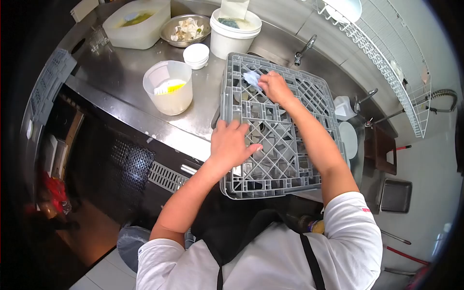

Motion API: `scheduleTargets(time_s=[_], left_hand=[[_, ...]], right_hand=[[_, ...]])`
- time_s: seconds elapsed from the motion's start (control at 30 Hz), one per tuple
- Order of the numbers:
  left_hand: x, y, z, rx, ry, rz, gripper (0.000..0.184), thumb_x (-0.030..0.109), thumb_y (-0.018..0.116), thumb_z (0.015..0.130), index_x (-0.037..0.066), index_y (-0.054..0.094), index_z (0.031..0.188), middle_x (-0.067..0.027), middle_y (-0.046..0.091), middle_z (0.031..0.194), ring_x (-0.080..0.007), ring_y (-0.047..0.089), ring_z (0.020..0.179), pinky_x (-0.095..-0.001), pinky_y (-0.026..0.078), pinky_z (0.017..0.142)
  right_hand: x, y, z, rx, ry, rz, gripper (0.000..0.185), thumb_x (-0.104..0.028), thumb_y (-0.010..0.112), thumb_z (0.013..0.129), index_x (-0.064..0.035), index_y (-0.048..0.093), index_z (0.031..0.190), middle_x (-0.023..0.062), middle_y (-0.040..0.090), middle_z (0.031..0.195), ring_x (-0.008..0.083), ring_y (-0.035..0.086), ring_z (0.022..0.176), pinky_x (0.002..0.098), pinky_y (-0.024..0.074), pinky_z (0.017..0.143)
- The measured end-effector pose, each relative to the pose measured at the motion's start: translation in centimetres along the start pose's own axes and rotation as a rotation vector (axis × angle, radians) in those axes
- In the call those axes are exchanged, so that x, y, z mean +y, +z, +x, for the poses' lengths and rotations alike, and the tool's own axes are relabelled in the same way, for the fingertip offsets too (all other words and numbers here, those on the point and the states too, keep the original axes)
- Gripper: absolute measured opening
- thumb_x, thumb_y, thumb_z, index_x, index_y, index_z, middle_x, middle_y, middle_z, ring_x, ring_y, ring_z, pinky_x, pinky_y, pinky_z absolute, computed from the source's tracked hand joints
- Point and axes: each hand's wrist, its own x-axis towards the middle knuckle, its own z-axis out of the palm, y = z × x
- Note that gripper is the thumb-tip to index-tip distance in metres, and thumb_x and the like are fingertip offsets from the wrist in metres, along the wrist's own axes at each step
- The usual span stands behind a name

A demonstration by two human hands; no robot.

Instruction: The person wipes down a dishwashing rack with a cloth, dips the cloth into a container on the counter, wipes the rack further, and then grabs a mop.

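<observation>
A large grey plastic rack (309,162) with a lattice face lies on the steel counter's right part, with glassy or pale items dimly visible through its openings. My right hand (276,88) is closed on a light blue cloth (252,79) near the rack's far left corner. My left hand (231,144) rests on the rack's left edge, fingers spread and holding nothing. Left of the rack stands a translucent tub (169,96) with a yellow and white brush (169,88) inside. Small white bowls (195,55) are stacked behind the tub.
Along the back are a big translucent container (137,36), a steel bowl of scraps (186,30) and a white bucket (233,41). Taps (304,50) and a wire shelf (382,53) are at the upper right. White plates (348,140) lie right of the rack.
</observation>
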Motion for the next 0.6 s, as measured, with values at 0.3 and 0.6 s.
scheduleTargets(time_s=[0.3,0.6], left_hand=[[-0.1,0.0,-0.1,0.007,-0.013,0.039,0.062,0.057,0.08,0.077,0.01,0.072,0.117,-0.0071,0.064,0.107,-0.0319,0.056,0.104,-0.0455,0.052,0.087],[-0.1,0.1,0.1,0.014,-0.027,0.017,0.061,0.058,0.079,0.076,0.01,0.074,0.113,-0.0071,0.063,0.105,-0.031,0.056,0.103,-0.0445,0.053,0.083]], right_hand=[[0.3,-4.2,2.9,-0.383,-0.303,-0.281,0.017,-0.022,0.072,0.09,-0.0107,0.077,0.102,0.0171,0.069,0.093,0.0406,0.065,0.096,0.0461,0.0527,0.087],[-0.2,-5.2,4.0,-0.406,-0.421,-0.265,0.017,-0.024,0.065,0.094,-0.009,0.074,0.094,0.0177,0.065,0.085,0.0393,0.065,0.088,0.0497,0.0521,0.078]])
